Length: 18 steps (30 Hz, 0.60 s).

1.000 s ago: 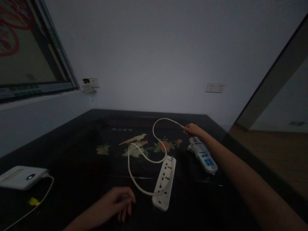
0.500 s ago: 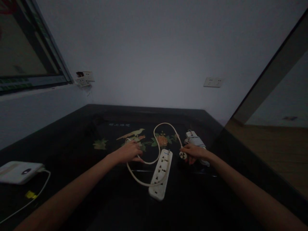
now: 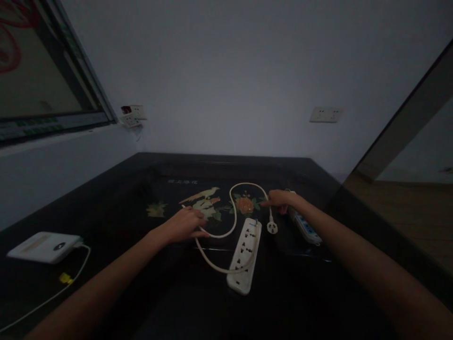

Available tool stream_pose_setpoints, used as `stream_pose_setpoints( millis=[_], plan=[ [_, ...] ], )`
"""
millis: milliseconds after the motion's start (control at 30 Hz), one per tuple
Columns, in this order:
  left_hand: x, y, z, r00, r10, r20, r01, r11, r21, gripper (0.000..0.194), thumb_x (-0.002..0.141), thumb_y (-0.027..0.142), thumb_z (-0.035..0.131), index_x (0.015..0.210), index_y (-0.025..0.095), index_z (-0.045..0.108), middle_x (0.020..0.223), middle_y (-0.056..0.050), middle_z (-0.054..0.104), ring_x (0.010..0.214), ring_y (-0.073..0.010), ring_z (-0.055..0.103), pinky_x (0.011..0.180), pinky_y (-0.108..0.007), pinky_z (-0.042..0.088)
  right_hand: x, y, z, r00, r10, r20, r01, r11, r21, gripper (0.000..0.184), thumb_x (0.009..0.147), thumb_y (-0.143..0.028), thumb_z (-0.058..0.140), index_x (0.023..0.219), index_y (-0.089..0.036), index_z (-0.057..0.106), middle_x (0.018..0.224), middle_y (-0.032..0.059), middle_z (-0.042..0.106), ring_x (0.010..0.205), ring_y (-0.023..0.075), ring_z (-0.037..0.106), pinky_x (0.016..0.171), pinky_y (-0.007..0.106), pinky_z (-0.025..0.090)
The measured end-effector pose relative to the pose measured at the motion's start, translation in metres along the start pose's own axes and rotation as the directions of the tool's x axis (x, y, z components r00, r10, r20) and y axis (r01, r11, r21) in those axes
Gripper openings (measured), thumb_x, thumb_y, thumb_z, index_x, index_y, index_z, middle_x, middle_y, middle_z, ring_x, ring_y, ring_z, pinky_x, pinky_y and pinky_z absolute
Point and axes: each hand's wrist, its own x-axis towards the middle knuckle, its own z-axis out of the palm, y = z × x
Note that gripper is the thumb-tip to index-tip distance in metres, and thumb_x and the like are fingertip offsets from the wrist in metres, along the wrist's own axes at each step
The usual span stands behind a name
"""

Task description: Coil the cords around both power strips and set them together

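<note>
A white power strip [image 3: 245, 255] lies lengthwise on the dark tabletop, part of its own cord crossing its sockets. My left hand [image 3: 186, 224] is closed on a stretch of the white power cord [image 3: 231, 226], left of the strip. From there the cord winds up in a loop and down to a round three-pin plug [image 3: 272, 227], which rests on the table. My right hand [image 3: 281, 200] has its fingers over the cord just above the plug, index finger stretched leftward. Under the right wrist sits a second power strip [image 3: 307, 229] with blue on its face, partly hidden.
A white box-like device [image 3: 44, 247] with a thin cable and yellow tag [image 3: 65, 278] stands at the left. Wall sockets [image 3: 324, 114] are on the back wall, and others [image 3: 132, 115] hang near the window corner. The table [image 3: 177, 297] bears bird and flower pictures.
My right hand has let go of the plug and shifted up along the cord, leaving the plug on the table. My left hand stays on the cord. The view has turned slightly left.
</note>
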Motion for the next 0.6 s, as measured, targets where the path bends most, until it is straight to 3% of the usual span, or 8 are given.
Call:
stream_pose_setpoints(
  millis=[133, 300, 467, 600],
  plan=[
    [-0.008, 0.001, -0.001, 1.000, 0.000, -0.007, 0.000, 1.000, -0.011, 0.032, 0.088, 0.047, 0.052, 0.078, 0.019, 0.065, 0.082, -0.004, 0.065, 0.080, -0.0208, 0.062, 0.073, -0.032, 0.038, 0.032, -0.010, -0.021, 0.995, -0.018, -0.098, 0.024, 0.998, 0.058, 0.032, 0.090, -0.033, 0.055, 0.118, -0.015, 0.055, 0.116, 0.0085, 0.058, 0.097, 0.0203, 0.060, 0.081, 0.040, 0.052],
    [-0.015, 0.006, -0.006, 1.000, -0.026, -0.011, 0.026, 0.999, -0.035, 0.026, 0.088, 0.039, 0.054, 0.077, 0.019, 0.065, 0.082, -0.004, 0.065, 0.079, -0.0200, 0.061, 0.075, -0.032, 0.040, 0.054, -0.033, -0.021, 0.983, -0.056, -0.172, 0.078, 0.989, 0.123, 0.033, 0.090, -0.033, 0.055, 0.118, -0.015, 0.055, 0.118, 0.0085, 0.057, 0.100, 0.0219, 0.059, 0.083, 0.041, 0.051],
    [-0.024, 0.001, -0.011, 0.997, -0.071, -0.023, 0.068, 0.993, -0.101, 0.026, 0.091, 0.038, 0.051, 0.082, 0.019, 0.066, 0.082, -0.004, 0.064, 0.079, -0.0193, 0.061, 0.073, -0.030, 0.041, 0.053, -0.059, -0.028, 0.982, -0.139, -0.124, 0.164, 0.962, 0.220, 0.032, 0.091, -0.032, 0.054, 0.118, -0.016, 0.055, 0.119, 0.0086, 0.057, 0.099, 0.0206, 0.060, 0.083, 0.041, 0.051],
    [-0.031, -0.013, -0.018, 0.970, -0.221, -0.102, 0.167, 0.910, -0.379, 0.026, 0.089, 0.039, 0.051, 0.083, 0.020, 0.067, 0.082, -0.003, 0.062, 0.077, -0.0178, 0.059, 0.069, -0.026, 0.041, 0.029, -0.072, -0.066, 0.956, -0.267, -0.122, 0.293, 0.902, 0.316, 0.027, 0.091, -0.031, 0.054, 0.113, -0.015, 0.057, 0.111, 0.0076, 0.061, 0.092, 0.0180, 0.062, 0.079, 0.038, 0.053]
  ],
)
